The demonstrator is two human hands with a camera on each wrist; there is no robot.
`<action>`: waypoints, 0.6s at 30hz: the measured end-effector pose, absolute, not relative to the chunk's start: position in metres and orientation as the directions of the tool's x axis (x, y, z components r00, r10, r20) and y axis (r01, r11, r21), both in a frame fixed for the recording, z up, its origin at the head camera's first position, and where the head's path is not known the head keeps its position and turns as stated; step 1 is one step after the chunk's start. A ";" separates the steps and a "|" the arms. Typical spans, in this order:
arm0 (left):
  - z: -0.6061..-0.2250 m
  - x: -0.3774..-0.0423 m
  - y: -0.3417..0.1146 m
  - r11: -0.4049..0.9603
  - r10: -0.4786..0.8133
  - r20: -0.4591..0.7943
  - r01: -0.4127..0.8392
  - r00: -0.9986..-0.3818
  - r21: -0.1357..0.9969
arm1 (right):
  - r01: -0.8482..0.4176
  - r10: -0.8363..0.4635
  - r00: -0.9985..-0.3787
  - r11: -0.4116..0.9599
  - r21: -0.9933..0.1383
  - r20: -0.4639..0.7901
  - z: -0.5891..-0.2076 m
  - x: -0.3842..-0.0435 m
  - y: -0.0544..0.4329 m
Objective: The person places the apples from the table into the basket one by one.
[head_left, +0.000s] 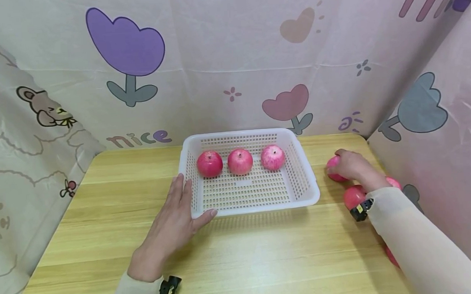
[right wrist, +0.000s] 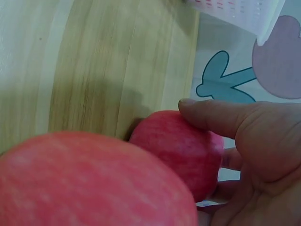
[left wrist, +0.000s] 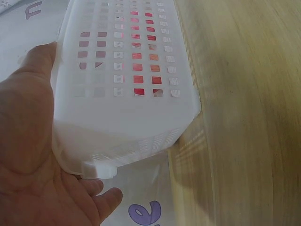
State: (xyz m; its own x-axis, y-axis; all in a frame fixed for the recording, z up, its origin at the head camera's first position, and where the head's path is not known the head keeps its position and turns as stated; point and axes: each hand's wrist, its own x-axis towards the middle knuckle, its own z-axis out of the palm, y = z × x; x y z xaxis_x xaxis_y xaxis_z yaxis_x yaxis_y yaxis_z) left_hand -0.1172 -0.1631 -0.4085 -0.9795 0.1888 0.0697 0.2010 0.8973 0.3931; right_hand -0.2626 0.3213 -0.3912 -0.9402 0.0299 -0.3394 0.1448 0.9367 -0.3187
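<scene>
A white plastic basket [head_left: 249,207] stands on the wooden table, with three red apples [head_left: 240,162] in a row along its far side. My left hand [head_left: 171,223] lies against the basket's near left corner, its fingers along the left rim and the thumb on the front rim. In the left wrist view, the basket's perforated wall [left wrist: 108,110] fills the middle beside that hand [left wrist: 33,141]. To the right of the basket, my right hand [head_left: 354,166] grips an apple [head_left: 335,169]. The right wrist view shows its thumb on top of this apple [right wrist: 176,146] and fingers behind it.
More apples lie at the table's right side: one red apple [head_left: 354,196] by my right wrist, another apple [head_left: 394,182] behind it, and one apple [head_left: 391,256] partly hidden under the forearm. A printed curtain [head_left: 221,44] hangs behind the table [head_left: 115,226] and along both sides.
</scene>
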 end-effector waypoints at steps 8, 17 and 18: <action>-0.408 -0.118 -0.163 0.898 0.188 0.075 0.203 -0.979 0.391 | 0.157 0.027 -0.927 0.933 -0.323 -0.373 -0.384 -0.263 0.313; -0.408 -0.117 -0.163 0.894 0.192 0.085 0.210 -0.978 0.396 | 0.133 0.016 -0.932 0.944 -0.302 -0.361 -0.385 -0.261 0.312; -0.408 -0.117 -0.163 0.894 0.193 0.085 0.210 -0.978 0.395 | 0.133 0.017 -0.935 0.943 -0.304 -0.355 -0.385 -0.261 0.312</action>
